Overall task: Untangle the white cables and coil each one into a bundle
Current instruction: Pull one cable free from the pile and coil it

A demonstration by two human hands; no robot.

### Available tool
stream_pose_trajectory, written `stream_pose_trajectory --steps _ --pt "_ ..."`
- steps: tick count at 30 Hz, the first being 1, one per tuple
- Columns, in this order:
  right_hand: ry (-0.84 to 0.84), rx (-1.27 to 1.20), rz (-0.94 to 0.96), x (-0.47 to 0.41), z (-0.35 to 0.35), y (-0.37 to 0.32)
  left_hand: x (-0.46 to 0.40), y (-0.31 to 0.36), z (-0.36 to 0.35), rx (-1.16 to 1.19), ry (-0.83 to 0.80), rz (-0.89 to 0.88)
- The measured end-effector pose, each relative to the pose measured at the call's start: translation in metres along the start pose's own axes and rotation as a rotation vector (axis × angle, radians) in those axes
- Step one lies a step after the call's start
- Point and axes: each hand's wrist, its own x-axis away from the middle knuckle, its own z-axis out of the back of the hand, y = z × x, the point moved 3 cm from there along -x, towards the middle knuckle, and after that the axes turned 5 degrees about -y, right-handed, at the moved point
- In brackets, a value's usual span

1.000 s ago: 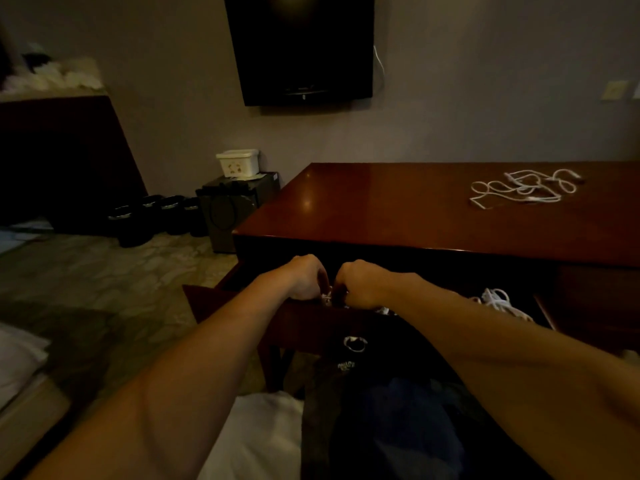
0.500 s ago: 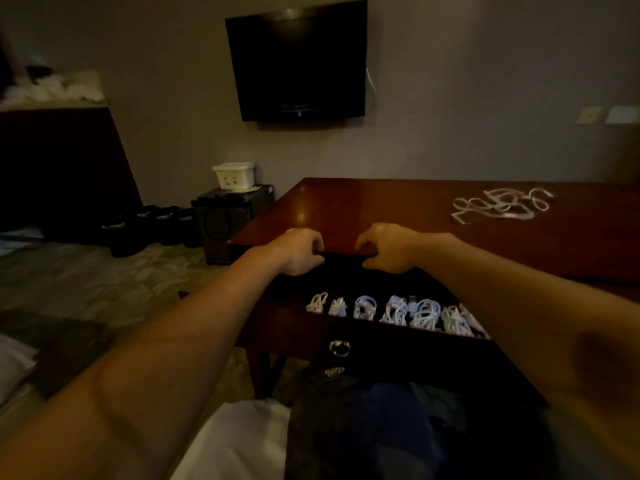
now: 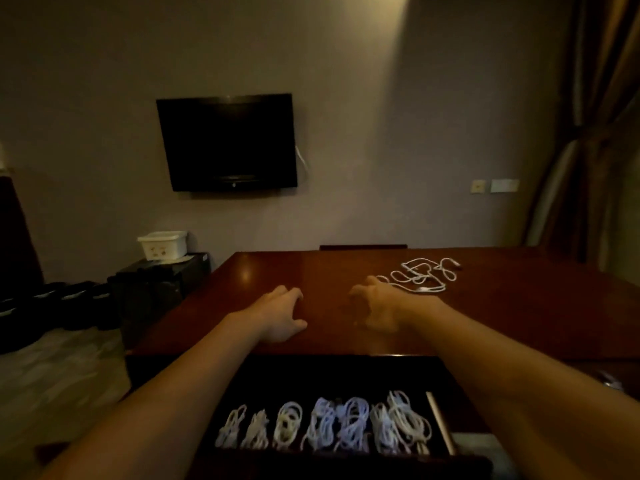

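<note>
Far to the left of the left hand [image 3: 281, 315], a white bin [image 3: 162, 244] with small printed marks too blurred to read sits on a dark cabinet [image 3: 166, 285], and a row of dark containers [image 3: 52, 303] stands on the floor beyond it. Above and between the hands a black television [image 3: 227, 142] hangs on the wall; a tiny mark at its lower edge cannot be read. The left hand hovers over the wooden table [image 3: 311, 271] near its front edge, fingers loosely curled and holding nothing, with bare polished wood running out to the table's left corner. The right hand [image 3: 375, 308] is level with it, a stretch of bare wood between them, fingers spread and bent like a claw, also holding nothing. Just beyond the right hand's fingertips lies the tangled white cable [image 3: 422, 275], loose loops spread flat on the tabletop, well inside the far and right edges. Below both forearms the open drawer [image 3: 440, 420] juts out from the table's front edge, and a row of coiled white cable bundles [image 3: 325, 426] lies side by side along its near part, the back of the drawer dark. To the right of the right hand two wall plates [image 3: 495, 186] and a brown curtain [image 3: 595, 133] are seen. Half a second ago both hands were curled at the table's front edge above the drawer; now they have moved forward over the tabletop, and the view has lifted, showing more wall.
</note>
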Motion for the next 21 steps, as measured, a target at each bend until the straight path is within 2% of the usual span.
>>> stream_pose_trajectory --steps 6,15,21 --pt "0.054 0.009 -0.067 -0.021 0.017 0.057 -0.049 0.045 0.004 0.024 0.036 -0.065" --pt "0.035 -0.145 -0.142 -0.050 0.007 0.132 -0.131 0.094 -0.024 -0.006 0.044 -0.182" --pt "0.018 -0.130 -0.196 -0.072 -0.005 0.180 -0.178 0.129 -0.052 -0.057 -0.023 -0.242"
